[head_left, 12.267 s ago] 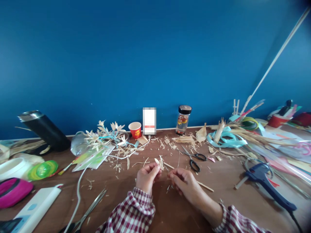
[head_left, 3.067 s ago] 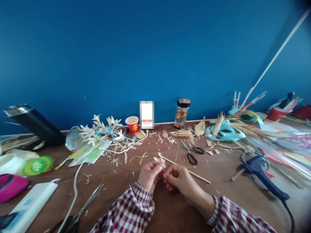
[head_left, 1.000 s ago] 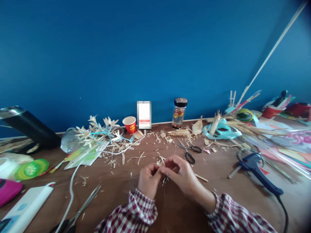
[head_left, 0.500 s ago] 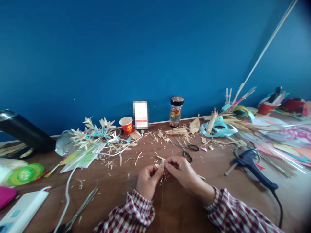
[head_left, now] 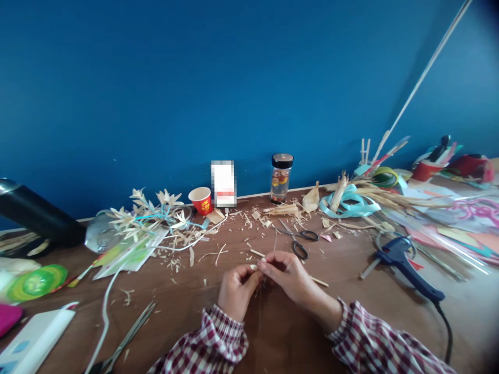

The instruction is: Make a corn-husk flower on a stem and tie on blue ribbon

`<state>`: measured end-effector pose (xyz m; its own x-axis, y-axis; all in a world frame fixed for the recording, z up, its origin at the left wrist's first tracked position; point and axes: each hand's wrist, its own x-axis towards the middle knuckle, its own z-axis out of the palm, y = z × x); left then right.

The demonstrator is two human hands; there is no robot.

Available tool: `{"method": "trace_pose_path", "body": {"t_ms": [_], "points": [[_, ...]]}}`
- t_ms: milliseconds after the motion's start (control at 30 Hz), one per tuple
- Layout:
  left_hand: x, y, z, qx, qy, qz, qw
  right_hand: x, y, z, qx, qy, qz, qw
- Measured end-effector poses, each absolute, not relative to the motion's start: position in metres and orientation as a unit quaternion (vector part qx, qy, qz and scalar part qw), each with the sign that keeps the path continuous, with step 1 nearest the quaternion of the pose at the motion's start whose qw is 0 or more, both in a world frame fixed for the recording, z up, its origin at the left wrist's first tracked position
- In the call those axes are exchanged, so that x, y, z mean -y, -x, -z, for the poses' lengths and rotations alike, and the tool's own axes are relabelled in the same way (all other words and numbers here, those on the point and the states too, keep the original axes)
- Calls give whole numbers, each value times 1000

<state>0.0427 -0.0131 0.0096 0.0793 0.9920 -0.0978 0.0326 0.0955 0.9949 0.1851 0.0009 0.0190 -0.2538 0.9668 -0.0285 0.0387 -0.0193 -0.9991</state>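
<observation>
In the middle of the wooden table, my left hand (head_left: 238, 292) pinches a small pale piece of dried husk (head_left: 253, 267) between thumb and fingertips. My right hand (head_left: 291, 279) meets it there, thumb and forefinger closed at the same piece; the fingertips hide most of it. A fine thread (head_left: 260, 311) or wire runs down below the hands. Under my right hand lies a thin pale stick (head_left: 319, 281), its middle covered. Just beyond are black-handled scissors (head_left: 299, 244), lying spread.
Pale scraps litter the table. At left are husk flowers (head_left: 167, 200), a red paper cup (head_left: 201, 201), a second pair of scissors (head_left: 130, 332) and a white cable (head_left: 106, 311). A lidded glass jar (head_left: 280, 179) stands behind; a blue glue gun (head_left: 409, 267) and light-blue ribbon (head_left: 351, 202) are at right.
The pale piece between my fingertips now shows less, with my right fingertips slightly further left over it. Both hands stay together; the whole view has shifted slightly.
</observation>
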Motion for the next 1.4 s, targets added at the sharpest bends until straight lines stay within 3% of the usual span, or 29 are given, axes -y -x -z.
{"method": "trace_pose_path", "body": {"t_ms": [400, 667, 1133, 1400], "points": [[13, -46, -13, -531, -402, -435, 606, -3, -186, -17, 451, 446, -628, 450], [10, -43, -7, -523, -391, -438, 618, -1, -184, -19, 459, 436, -631, 448], [2, -37, -16, -485, -196, -496, 693, -4, -186, -12, 509, 476, -576, 428], [-5, -27, -15, -470, -166, -523, 691, -9, -211, -37, 484, 475, -518, 521]]}}
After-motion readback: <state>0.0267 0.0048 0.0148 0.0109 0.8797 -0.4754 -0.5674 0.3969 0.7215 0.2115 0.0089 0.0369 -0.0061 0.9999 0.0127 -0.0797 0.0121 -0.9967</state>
